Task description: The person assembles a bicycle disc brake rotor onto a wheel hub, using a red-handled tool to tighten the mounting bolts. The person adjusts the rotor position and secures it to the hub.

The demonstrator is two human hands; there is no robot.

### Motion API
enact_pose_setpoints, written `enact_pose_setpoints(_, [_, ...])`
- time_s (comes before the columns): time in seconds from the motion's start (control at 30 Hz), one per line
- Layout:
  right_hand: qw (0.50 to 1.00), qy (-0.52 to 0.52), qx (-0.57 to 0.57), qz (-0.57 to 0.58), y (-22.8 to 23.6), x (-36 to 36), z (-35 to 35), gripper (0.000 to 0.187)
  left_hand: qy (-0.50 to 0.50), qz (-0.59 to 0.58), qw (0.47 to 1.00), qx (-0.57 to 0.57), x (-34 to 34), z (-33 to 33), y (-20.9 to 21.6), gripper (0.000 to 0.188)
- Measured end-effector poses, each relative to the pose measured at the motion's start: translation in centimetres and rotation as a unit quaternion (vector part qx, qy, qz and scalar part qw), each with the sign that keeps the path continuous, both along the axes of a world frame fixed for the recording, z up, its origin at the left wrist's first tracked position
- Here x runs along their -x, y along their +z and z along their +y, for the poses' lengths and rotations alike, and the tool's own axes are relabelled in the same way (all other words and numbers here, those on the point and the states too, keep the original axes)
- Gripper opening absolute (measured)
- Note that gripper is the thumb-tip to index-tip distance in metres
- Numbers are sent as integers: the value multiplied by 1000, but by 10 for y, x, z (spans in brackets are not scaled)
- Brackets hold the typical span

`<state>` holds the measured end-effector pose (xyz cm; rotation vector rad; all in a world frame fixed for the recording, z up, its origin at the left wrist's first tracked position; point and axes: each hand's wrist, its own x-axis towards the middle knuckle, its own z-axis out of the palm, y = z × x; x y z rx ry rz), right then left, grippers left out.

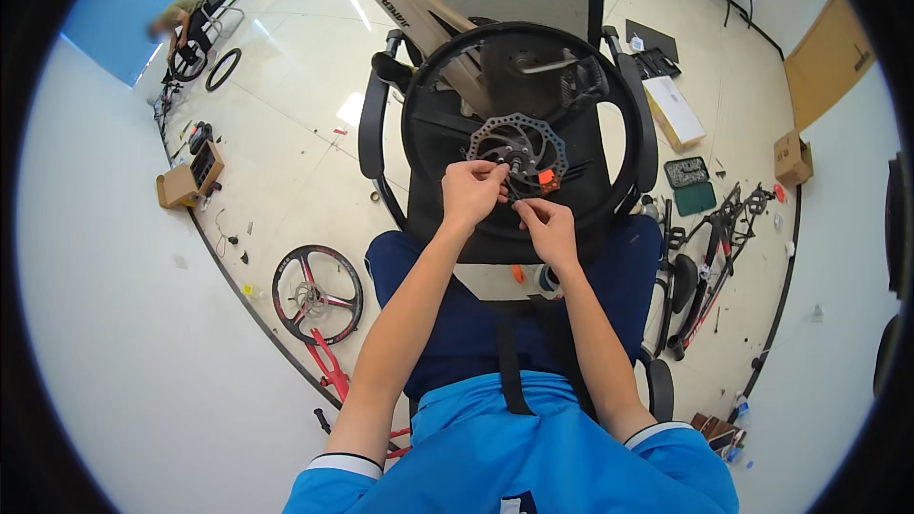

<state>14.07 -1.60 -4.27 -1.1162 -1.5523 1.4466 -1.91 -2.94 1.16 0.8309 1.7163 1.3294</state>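
So, watching from my end through the head cam: over on the far left there's a person (174, 14) bent over a bike wheel, with a loose black tyre (211, 82) just beside. Nearer on the left, an open cardboard box (179, 186) sits by the wall, and nearer again a black-and-red wheel (354, 324) lies flat next to a red frame part (329, 364).

Middle is where I'm at. The big black wheel (409, 114) lies on an office chair, brake disc (557, 146) facing up near its centre. My left hand (471, 194) is at the disc's near side, by the hub, fingertips drawn in close; can't tell what's between them. There's a small orange-red part (546, 179) at the disc's near right edge. My right hand (549, 228) is just nearer than that, thumb and forefinger almost meeting, and I can't make out whether they've got anything. A pale frame (419, 11) leans in from the far side.

Right of the chair: green case (700, 198) lying open, then a dark bike frame (709, 276) on the floor.
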Motion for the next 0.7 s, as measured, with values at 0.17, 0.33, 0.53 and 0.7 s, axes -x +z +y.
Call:
enact_pose_setpoints(0.17, [1000,5,-5,1,5,-10,0,22,4,-180,984,-13,-4,-9,-5,19])
enact_pose_setpoints(0.33, [1000,11,-21,5,14,-15,4,22,22,-251,968,-18,-6,-12,-11,16])
enact_pose_setpoints(0.53, [998,29,-42,-27,23,-21,15,21,37,-324,944,-38,-8,-12,-18,17])
enact_pose_setpoints(0.7, [997,74,-27,8,20,-26,22,21,54,-328,942,-45,-13,-16,-18,19])
